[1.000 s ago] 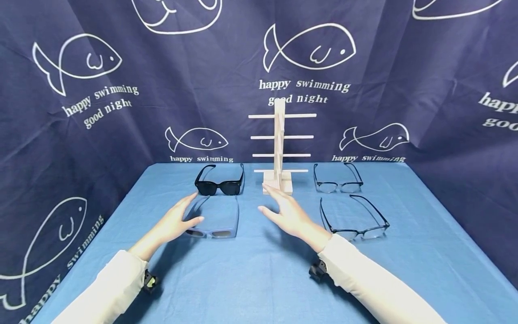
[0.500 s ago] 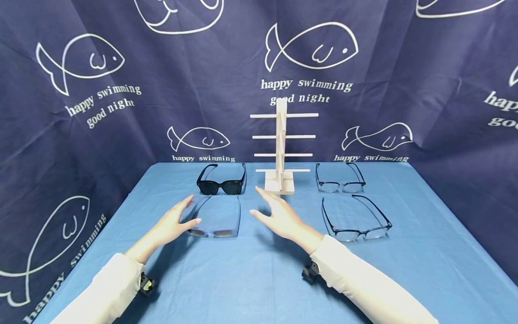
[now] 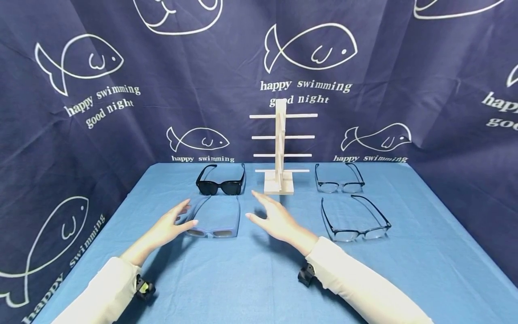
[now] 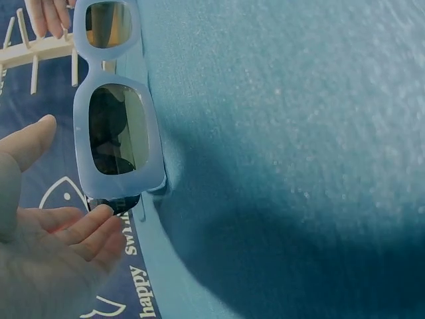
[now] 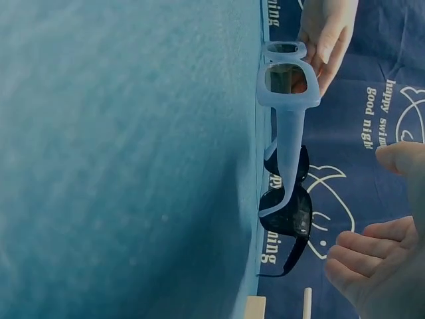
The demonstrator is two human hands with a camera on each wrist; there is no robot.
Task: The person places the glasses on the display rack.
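Observation:
In the head view, light-blue sunglasses (image 3: 209,233) stand on the cloth, lenses toward me and temples pointing back. My left hand (image 3: 163,230) hovers at their left side, thumb and fingers spread, holding nothing. To their right my right hand (image 3: 281,222) is held above the cloth, also with fingers extended and nothing in it. Behind lie black sunglasses (image 3: 230,187), apart from both hands. The left wrist view has the light-blue frame (image 4: 81,119) close by, with a gap between it and the left thumb. Open fingers of the right hand (image 5: 378,266) appear in the right wrist view.
A wooden rack (image 3: 279,135) with several crossbars stands at the back middle. On the right are two pairs of clear glasses, one rear pair (image 3: 339,183) and one nearer pair (image 3: 362,232). A dark blue fish-print curtain (image 3: 226,90) surrounds the blue cloth (image 3: 234,288).
My right hand has moved left and slightly toward me, closer to the light-blue sunglasses. My left hand has drawn back a little toward the left. The glasses stay in place.

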